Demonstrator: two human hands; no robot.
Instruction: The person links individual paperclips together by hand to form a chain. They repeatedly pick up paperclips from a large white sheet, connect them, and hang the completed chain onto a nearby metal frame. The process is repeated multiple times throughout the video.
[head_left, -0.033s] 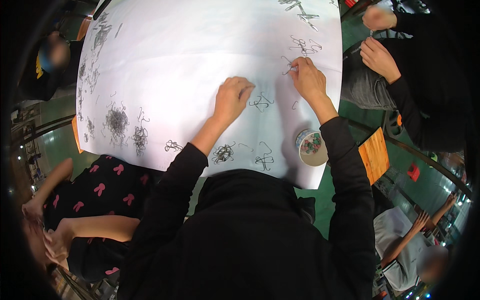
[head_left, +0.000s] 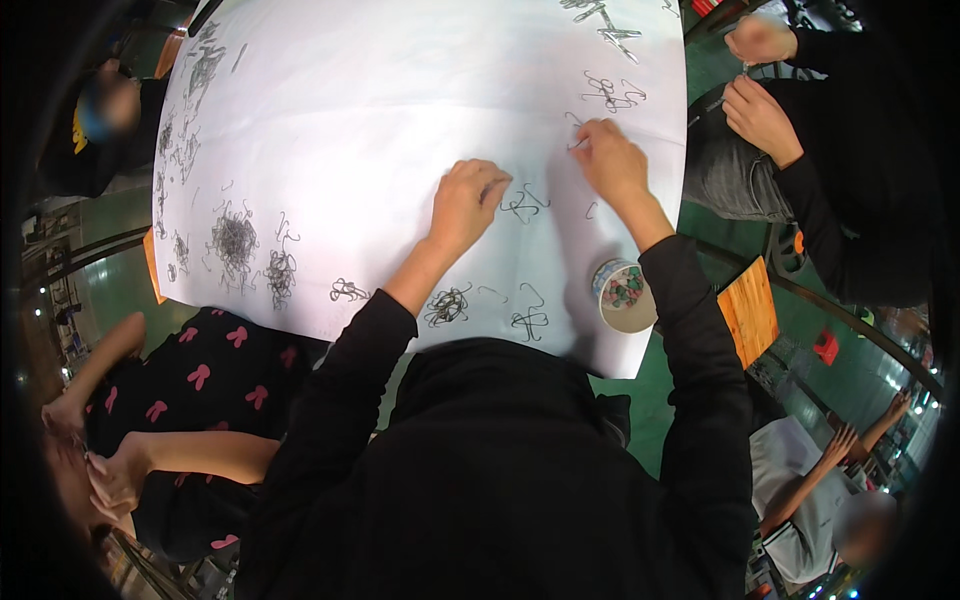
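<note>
My right hand (head_left: pixel 614 163) is closed, its fingertips pinched on a thin dark wire hook (head_left: pixel 572 118) over the white-covered table. Fingers curled and thumb pressed in, my left hand (head_left: pixel 466 206) is closed too; what it holds, if anything, is hidden. Just right of its fingertips lies a small cluster of bent wire hooks (head_left: pixel 523 204). Another cluster of hooks (head_left: pixel 607 92) is beyond my right hand. Nearer me are a round tangle of hooks (head_left: pixel 446 307) and a smaller group (head_left: pixel 529 320). A single short hook (head_left: pixel 591 211) lies below my right hand.
A paper cup (head_left: pixel 628 318) with small pink and green pieces stands by my right forearm. More wire piles (head_left: pixel 234 238) spread along the table's left side. Shiny strips (head_left: pixel 610 32) lie at the far right. Other people sit around the table (head_left: pixel 380 70).
My right hand has shifted slightly toward the left and down, its fingers blurred. My left hand has barely moved.
</note>
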